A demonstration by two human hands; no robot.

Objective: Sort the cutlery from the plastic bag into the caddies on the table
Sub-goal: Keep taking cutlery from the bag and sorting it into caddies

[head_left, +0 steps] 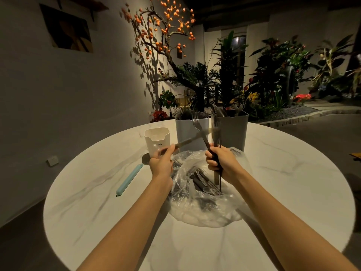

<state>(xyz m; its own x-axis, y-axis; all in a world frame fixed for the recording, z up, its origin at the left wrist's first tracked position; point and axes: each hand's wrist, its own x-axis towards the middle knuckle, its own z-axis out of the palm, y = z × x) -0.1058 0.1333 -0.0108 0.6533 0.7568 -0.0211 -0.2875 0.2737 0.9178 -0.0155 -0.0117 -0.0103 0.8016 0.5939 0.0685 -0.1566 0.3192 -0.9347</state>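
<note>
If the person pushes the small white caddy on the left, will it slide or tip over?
The white caddy looks empty, so it is probably light. The marble-look table seems smooth, so a low push would likely slide it. It is taller than wide, so a high push might tip it.

White grey-veined marble table, pale blue clip, cream caddy, clear plastic bag
</note>
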